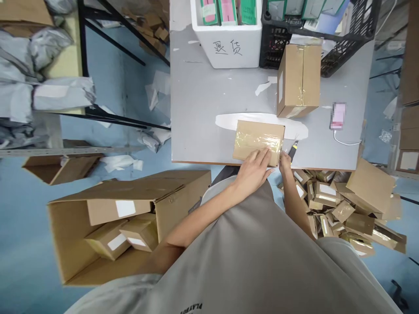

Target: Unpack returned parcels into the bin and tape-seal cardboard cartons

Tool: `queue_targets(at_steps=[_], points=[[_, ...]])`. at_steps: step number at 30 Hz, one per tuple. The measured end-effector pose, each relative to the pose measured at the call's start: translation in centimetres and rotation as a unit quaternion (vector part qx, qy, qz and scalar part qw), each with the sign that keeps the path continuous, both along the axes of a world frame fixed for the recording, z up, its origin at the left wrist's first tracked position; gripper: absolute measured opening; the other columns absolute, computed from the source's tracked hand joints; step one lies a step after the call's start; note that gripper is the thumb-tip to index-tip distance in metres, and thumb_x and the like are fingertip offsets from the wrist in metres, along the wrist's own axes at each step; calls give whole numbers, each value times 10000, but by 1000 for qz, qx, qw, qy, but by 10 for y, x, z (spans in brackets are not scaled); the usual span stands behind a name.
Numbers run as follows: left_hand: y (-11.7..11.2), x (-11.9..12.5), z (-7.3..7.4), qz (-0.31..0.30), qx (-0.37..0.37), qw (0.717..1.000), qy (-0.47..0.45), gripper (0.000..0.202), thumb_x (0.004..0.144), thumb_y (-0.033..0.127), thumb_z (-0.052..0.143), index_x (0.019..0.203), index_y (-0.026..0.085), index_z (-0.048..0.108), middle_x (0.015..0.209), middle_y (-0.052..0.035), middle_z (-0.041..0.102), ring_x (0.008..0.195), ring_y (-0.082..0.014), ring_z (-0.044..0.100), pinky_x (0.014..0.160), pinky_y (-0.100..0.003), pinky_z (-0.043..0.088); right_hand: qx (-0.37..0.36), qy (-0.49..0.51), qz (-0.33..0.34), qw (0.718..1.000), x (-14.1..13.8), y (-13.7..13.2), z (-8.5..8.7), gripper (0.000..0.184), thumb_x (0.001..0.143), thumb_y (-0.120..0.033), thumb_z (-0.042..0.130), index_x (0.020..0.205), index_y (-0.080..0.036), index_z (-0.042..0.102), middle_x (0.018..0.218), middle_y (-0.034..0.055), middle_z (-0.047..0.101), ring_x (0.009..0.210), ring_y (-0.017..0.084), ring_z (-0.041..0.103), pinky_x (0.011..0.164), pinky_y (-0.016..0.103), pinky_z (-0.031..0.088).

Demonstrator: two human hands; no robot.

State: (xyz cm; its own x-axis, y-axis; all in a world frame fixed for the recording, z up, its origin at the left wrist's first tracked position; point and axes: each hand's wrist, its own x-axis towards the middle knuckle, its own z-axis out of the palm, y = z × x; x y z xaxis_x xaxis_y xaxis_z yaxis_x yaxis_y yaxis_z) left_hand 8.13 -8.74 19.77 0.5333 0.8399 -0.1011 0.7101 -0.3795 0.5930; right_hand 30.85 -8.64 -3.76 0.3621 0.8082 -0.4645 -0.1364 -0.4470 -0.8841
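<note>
A small taped cardboard box [252,134] lies at the table's front edge, clear tape shining across its top. My left hand [255,168] rests on its near part, fingers stretched flat over the tape. At the box's right side, my right hand [285,160] is closed around a black-and-yellow utility knife [293,151], whose handle sticks out to the upper right. The blade cannot be made out. Under and behind the box is a long white patch [225,121] on the tabletop. A taller taped carton [299,80] stands behind, to the right.
A white bin [232,48] and black crate [270,46] hold boxes at the back of the grey table [196,104]. A phone [338,115] with a cable lies right. A big open carton [131,187] stands left; several small boxes [327,194] are heaped right.
</note>
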Motion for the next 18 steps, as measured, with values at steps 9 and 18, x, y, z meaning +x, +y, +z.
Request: queue_targets(at_steps=[9, 18], points=[[8, -90, -19, 244, -18, 968, -61, 553, 1150, 472, 546, 1631, 213, 628, 1617, -217, 653, 1535, -444, 570, 1313, -634, 444, 1, -11, -51, 999, -41, 7, 51, 616, 792, -650, 841, 1190, -181, 806, 1332, 165, 841, 1283, 312, 760, 1183, 544, 599], [28, -152, -153, 384, -297, 815, -318, 629, 950, 404, 781, 1511, 192, 594, 1269, -152, 809, 1220, -295, 770, 1103, -442, 592, 171, -298, 98, 934, -116, 10, 185, 473, 1088, -536, 671, 1426, -239, 817, 1376, 159, 729, 1368, 328, 684, 1248, 521, 549]])
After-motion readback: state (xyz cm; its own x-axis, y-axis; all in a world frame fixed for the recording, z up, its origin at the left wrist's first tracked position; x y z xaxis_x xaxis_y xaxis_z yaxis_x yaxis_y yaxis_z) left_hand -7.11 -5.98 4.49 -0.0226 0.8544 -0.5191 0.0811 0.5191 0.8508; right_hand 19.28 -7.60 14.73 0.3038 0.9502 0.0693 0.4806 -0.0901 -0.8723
